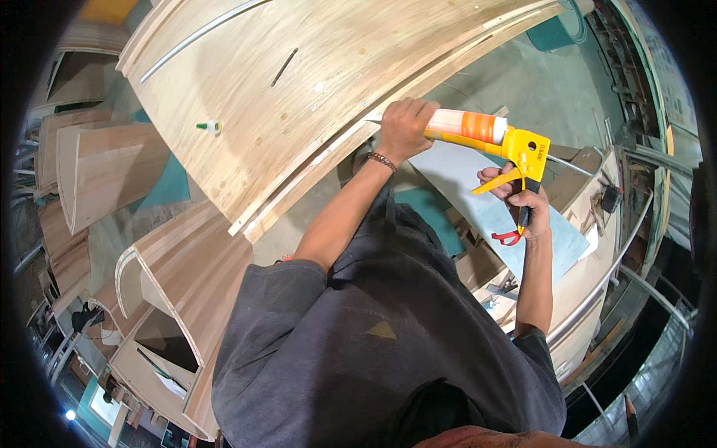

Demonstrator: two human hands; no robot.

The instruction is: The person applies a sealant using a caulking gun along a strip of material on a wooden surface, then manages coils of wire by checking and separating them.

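Observation:
My left hand (pixel 405 128) is wrapped round the front of a yellow caulking gun (pixel 532 152), near the nozzle end. Loaded in the gun is a white and orange cartridge (pixel 469 124). My right hand (pixel 524 205) holds the black handle, its fingers beside the yellow trigger (pixel 496 181). A red loop (pixel 508 238) hangs at the base of the handle. The nozzle tip lies close to the groove (pixel 321 145) between wooden strips along the near edge of a large curved wooden panel (pixel 246 97).
A small green-capped white bottle (pixel 211 128), a thin dark stick (pixel 284 67) and a grey strip (pixel 196 39) lie on the panel. Curved wooden pieces (pixel 175 261) stand to the left. A pale sheet (pixel 478 194) lies below the gun, and a teal bucket (pixel 551 33) stands at far right.

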